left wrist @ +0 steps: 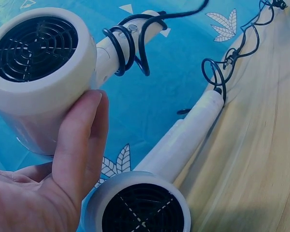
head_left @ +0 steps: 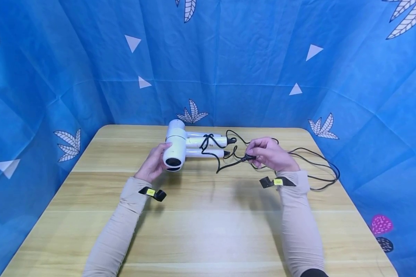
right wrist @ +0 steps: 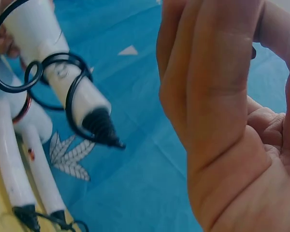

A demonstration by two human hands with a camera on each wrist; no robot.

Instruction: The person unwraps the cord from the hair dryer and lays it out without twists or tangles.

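My left hand (head_left: pixel 155 161) grips the barrel of a white hair dryer (head_left: pixel 175 146), thumb and fingers around it. In the left wrist view its round black grille faces the camera, and black cord (left wrist: pixel 130 46) is looped around its handle (left wrist: pixel 105 60). Beneath it lie two more white hair dryers, whose handles (right wrist: pixel 9 159) show side by side in the right wrist view. At the right, my right hand (head_left: pixel 272 154) pinches a thick black part of the power cord (head_left: pixel 225 167) between thumb and fingers; the fingers hide most of that part.
Loose black cord (head_left: pixel 336 169) trails in wide loops over the right side of the wooden table (head_left: pixel 211 238). A blue patterned curtain (head_left: pixel 208 57) encloses the table at the back and on both sides.
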